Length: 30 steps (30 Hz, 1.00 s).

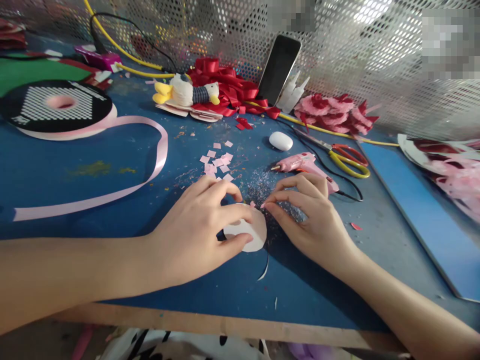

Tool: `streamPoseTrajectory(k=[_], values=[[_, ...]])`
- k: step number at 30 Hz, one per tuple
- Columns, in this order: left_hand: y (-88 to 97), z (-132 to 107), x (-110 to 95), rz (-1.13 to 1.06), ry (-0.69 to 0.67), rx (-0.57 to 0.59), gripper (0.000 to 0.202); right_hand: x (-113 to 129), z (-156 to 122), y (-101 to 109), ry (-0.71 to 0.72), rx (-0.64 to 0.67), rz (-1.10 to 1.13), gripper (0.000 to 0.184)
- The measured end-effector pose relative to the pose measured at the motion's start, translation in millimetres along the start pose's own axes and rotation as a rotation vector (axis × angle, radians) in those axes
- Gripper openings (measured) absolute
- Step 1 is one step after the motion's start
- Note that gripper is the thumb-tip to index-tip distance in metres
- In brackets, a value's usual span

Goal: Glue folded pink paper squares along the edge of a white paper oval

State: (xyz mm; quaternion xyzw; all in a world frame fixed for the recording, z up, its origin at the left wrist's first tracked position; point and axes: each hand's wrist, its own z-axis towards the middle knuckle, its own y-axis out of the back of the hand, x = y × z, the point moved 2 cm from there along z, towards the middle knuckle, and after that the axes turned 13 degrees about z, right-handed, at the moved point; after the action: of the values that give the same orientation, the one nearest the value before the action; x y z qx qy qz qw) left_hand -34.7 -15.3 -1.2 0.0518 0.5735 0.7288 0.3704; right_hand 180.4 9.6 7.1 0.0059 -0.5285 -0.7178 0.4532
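Observation:
A round white disc (257, 230), perhaps paper or felt, lies on the blue table near its front edge. My left hand (202, 225) holds it down, thumb and fingertips on its top and left side, covering part of it. At the disc's upper right, my right hand (305, 210) pinches a small pink ribbon piece (263, 205) between thumb and forefinger. Another pink bit (252, 204) sits on the disc's far rim. Beyond my left hand lie several pink ribbon squares (217, 162). A pink glue gun (300, 162) rests just past my right hand.
To the left is a ribbon spool (62, 107) with pink ribbon (161, 150) trailing off it. Scissors (347, 157), a white oval object (281, 141), red ribbon (225, 82), a leaning phone (279, 67) and a blue board (423, 215) lie around. Perforated metal (232, 30) bounds the back.

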Motion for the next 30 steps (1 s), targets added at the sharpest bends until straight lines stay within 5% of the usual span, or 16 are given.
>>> streamPoseTrajectory(k=[30], values=[[-7.9,-2.2,4.4,-0.005,-0.006,0.062,0.015,-4.0,-0.2,0.0,-0.078,0.06,0.095,0.009]])
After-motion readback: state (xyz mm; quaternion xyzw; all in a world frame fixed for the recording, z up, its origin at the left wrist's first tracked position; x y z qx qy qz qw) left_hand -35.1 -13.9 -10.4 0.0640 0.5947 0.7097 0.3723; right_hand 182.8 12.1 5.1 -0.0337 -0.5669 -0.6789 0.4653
